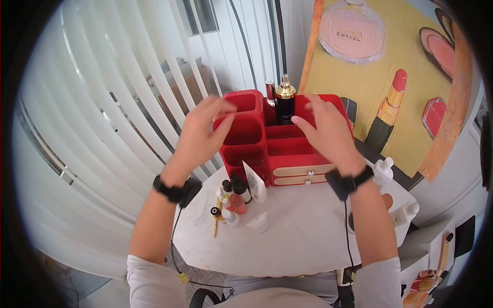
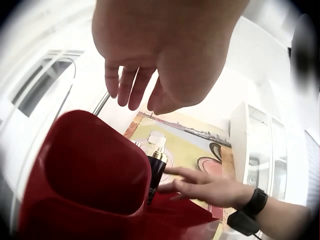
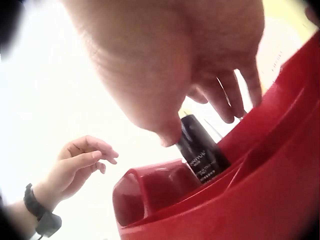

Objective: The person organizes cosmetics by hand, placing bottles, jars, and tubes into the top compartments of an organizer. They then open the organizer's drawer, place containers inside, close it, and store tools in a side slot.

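A red cosmetics organizer point(image 1: 295, 163) with several compartments and two small drawers point(image 1: 303, 175) stands on the table. In its back compartment is a black bottle point(image 1: 285, 109) with a gold collar and clear cap, a smaller red-and-silver tube point(image 1: 270, 93) to its left. My right hand point(image 1: 331, 128) is just right of the bottle, fingers spread and extended; in the right wrist view the thumb overlaps the top of the bottle point(image 3: 202, 152). Over the organizer's left compartments hovers my left hand point(image 1: 205, 128), its fingers loosely bent around nothing.
Several small bottles point(image 1: 233, 203) and a white tube with a printed label point(image 1: 255, 182) stand in front of the organizer at left. White bottles point(image 1: 382, 169) are at the table's right edge. A painted cosmetics picture point(image 1: 380, 82) leans behind; vertical blinds point(image 1: 118, 102) hang at left.
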`<state>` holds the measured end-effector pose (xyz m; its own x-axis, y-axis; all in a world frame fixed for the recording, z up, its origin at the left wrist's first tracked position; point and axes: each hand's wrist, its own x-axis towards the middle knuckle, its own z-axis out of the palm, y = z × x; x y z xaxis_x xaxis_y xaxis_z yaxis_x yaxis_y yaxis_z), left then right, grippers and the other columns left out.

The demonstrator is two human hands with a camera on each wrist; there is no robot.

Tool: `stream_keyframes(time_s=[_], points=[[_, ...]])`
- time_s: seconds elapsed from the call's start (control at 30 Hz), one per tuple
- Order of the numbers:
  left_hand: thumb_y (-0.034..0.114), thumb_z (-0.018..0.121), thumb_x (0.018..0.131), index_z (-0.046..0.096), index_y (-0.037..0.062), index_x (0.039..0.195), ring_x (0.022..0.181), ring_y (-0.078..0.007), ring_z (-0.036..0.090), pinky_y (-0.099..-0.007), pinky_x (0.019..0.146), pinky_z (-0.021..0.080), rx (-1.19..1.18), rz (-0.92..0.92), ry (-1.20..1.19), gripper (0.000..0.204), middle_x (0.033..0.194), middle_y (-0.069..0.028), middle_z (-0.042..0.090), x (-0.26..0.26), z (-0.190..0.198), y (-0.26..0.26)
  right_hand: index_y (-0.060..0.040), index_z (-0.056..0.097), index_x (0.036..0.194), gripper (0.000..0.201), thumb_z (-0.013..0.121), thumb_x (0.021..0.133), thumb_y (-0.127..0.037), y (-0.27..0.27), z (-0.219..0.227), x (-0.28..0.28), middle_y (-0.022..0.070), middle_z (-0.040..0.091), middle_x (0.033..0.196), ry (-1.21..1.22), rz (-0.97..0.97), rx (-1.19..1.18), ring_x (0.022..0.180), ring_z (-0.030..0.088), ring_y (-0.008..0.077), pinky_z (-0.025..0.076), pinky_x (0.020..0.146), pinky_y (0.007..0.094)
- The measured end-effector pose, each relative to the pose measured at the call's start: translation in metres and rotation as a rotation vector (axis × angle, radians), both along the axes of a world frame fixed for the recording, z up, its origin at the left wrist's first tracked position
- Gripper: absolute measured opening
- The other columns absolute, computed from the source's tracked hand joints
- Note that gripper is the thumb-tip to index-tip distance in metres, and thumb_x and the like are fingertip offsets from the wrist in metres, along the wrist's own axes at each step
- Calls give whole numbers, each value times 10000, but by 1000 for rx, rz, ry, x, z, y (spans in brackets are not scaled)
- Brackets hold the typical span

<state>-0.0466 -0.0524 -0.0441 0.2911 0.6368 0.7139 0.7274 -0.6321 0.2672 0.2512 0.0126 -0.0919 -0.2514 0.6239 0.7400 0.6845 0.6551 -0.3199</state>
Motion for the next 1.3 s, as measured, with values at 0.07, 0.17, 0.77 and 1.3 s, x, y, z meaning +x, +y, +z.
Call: stream_keyframes(time_s=[0.07, 0.17, 0.77, 1.3], points=[[19, 741, 946, 753, 28, 982, 791, -180, 643, -311, 662, 477, -136, -17, -36, 39, 894, -62, 719, -6, -9, -34, -45, 708, 948, 305, 842, 913, -317, -53, 9, -14, 105, 737, 842, 163, 134, -180, 750, 722, 342, 579, 708, 473], [13, 765, 904, 768, 43, 920, 680, -187, 622, -307, 616, 475, -252, -23, 25, 34, 796, -56, 709, -2, -20, -69, -45, 740, 902, 392, 837, 913, -425, -80, -40, -40, 126, 713, 751, -175, 224, -151, 710, 723, 348, 567, 664, 455], [453, 835, 882, 778, 79, 928, 797, -351, 719, -458, 725, 579, -417, -173, 436, 381, 810, -84, 718, 28, -81, -120, 84, 744, 1171, 261, 799, 980, -86, -53, 64, 62, 89, 809, 1015, 468, 310, -355, 886, 705, 94, 580, 724, 292], [220, 783, 948, 719, 44, 911, 846, -384, 721, -486, 695, 592, -410, -92, 425, 192, 792, -129, 742, 38, -104, -119, 36, 749, 1198, 365, 828, 850, -35, 123, -1, 22, 185, 814, 961, 180, 238, -466, 867, 802, 240, 631, 786, 374]])
